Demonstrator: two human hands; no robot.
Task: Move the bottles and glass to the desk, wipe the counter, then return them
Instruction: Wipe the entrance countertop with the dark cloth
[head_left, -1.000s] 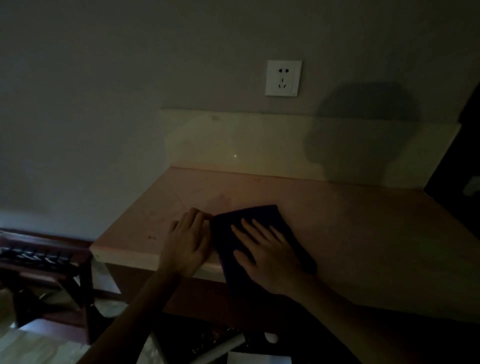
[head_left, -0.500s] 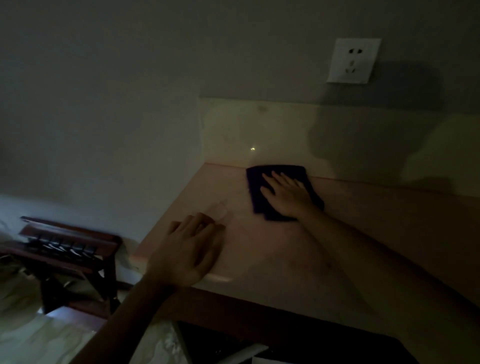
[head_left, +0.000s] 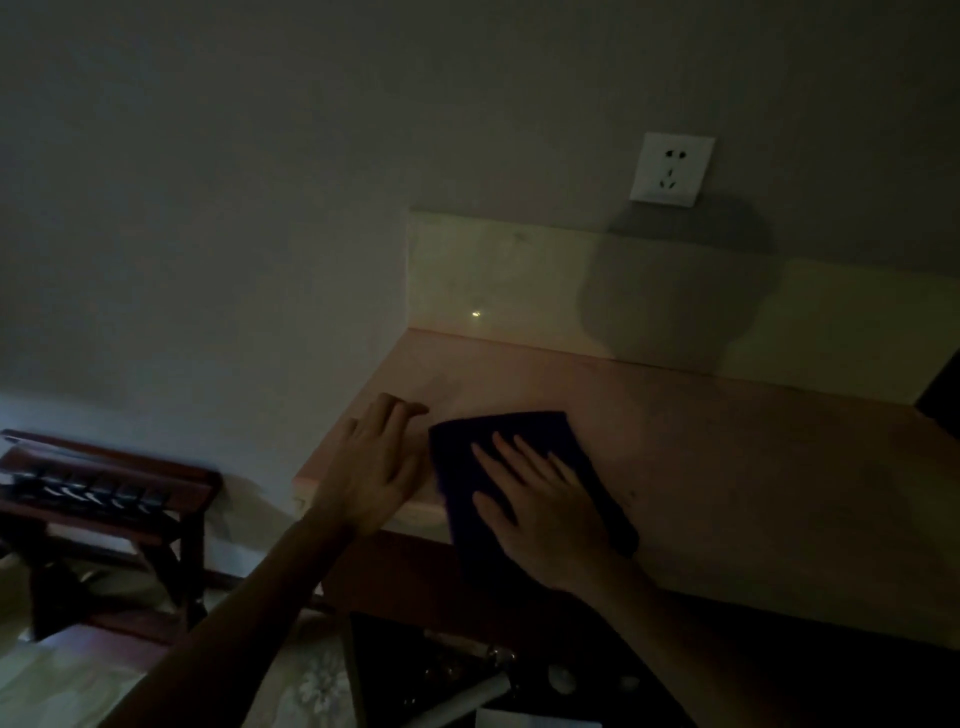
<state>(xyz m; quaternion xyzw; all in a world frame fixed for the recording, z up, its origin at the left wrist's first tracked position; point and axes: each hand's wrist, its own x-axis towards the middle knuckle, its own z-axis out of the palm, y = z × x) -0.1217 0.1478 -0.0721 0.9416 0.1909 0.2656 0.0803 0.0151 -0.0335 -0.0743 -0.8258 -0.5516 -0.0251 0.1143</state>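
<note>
The room is dim. A light wooden counter (head_left: 727, 467) runs along the wall. A dark cloth (head_left: 498, 431) lies at its front left, hanging a little over the front edge. My right hand (head_left: 540, 499) presses flat on the cloth with fingers spread. My left hand (head_left: 374, 467) rests flat on the bare counter just left of the cloth, fingers apart, holding nothing. No bottles or glass are in view.
A pale backsplash (head_left: 519, 280) lines the wall behind the counter, with a white socket (head_left: 671, 169) above it. A dark wooden rack (head_left: 104, 488) stands low at the left. Under the counter sits a dark open compartment (head_left: 467, 675) with small items.
My right hand has pulled the cloth from the back of the counter near the backsplash to the front edge. My left hand stays on the counter's left part.
</note>
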